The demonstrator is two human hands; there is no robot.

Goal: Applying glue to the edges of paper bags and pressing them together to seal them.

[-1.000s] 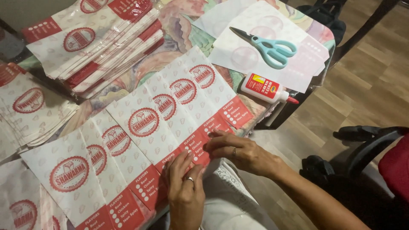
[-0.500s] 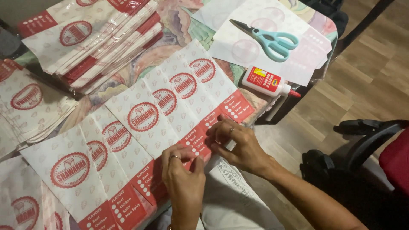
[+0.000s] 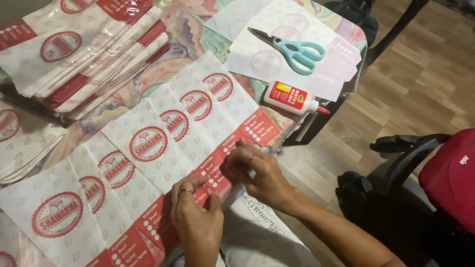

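Both hands pinch the red bottom edge of one paper bag (image 3: 210,170): the left hand (image 3: 197,217) and right hand (image 3: 257,170) have fingers pressed together on it. Six bags lie in a row above the fingers. One pair of scissors (image 3: 297,49) and one glue bottle (image 3: 292,98) sit farther off.

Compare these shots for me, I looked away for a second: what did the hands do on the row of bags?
The right hand slid left along the red bottom edges of the overlapped paper bags and closed in beside the left hand; both now press the same fold. The scissors, glue bottle and stacked bags stayed put.
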